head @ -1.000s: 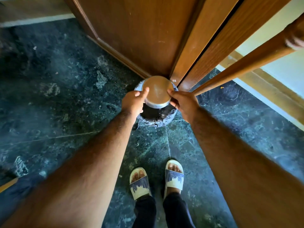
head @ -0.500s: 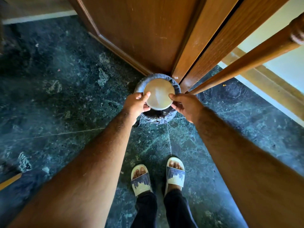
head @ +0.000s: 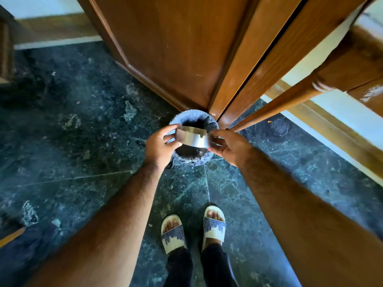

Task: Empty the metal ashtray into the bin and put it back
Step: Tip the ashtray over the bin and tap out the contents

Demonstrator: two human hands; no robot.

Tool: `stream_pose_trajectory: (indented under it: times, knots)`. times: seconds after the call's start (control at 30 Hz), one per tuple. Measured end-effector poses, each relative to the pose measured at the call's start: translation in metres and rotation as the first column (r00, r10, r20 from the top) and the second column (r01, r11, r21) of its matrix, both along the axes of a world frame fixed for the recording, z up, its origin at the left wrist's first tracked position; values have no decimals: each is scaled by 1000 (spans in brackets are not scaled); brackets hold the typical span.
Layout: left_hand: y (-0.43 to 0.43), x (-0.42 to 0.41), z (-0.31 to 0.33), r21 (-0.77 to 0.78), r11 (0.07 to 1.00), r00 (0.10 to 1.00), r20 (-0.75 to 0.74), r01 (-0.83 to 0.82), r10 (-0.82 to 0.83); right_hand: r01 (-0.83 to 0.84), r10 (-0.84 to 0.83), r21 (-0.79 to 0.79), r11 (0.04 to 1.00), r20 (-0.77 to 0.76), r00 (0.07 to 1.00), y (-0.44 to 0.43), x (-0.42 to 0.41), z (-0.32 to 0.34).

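A round metal ashtray [head: 193, 137] with notches in its rim hangs over the bin, turned on edge so its shiny side wall faces me. My left hand [head: 159, 146] pinches its left side and my right hand [head: 227, 145] pinches its right side. Directly beneath it on the floor stands a small bin [head: 193, 119] lined with a dark bag, with ash and debris along its near inner wall. The ashtray's inside is turned away, so its contents are hidden.
A wooden door [head: 176, 48] and its frame rise right behind the bin. A turned wooden furniture leg [head: 290, 100] slants in from the right, close to my right hand. Dark green marble floor [head: 72, 141] spreads to the left. My sandalled feet [head: 192, 230] stand just behind the bin.
The ashtray was held upside down over the bin with its flat bottom towards me; it has since been rotated so its side wall faces me, still in both hands.
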State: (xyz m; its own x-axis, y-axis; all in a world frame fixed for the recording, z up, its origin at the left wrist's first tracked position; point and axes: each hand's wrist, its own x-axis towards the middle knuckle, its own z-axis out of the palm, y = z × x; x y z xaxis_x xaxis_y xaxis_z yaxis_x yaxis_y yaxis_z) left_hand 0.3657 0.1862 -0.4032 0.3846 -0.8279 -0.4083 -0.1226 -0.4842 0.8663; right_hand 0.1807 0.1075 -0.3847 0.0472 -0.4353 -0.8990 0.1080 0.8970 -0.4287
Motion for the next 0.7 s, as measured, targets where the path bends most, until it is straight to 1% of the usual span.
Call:
stream_pose_trajectory:
  times: [0.1,0.2,0.27,0.33,0.43,0.57,0.7]
  knots:
    - [4,-2,19,8,997,994,-69,-83,83,-6,5,-30,1000,-26,1000,6,1,15]
    - [7,-4,43,68,985,971,-173,-157,166,26,-28,-101,995,-19,999,11,3,34]
    - [8,-7,60,110,964,925,-275,-243,264,34,-35,-144,989,-2,999,15,4,50]
    - [7,-10,84,130,942,887,-318,-310,336,30,-25,-183,983,28,999,17,4,69]
    - [9,-15,112,67,959,914,-291,-275,282,2,1,-250,968,11,1000,22,3,91]
    - [7,-19,156,60,963,947,-175,-264,271,-29,-3,-357,934,-90,996,36,-1,129]
    - [14,-23,203,59,967,963,-99,-246,251,-43,1,-379,925,-111,994,51,-10,175]
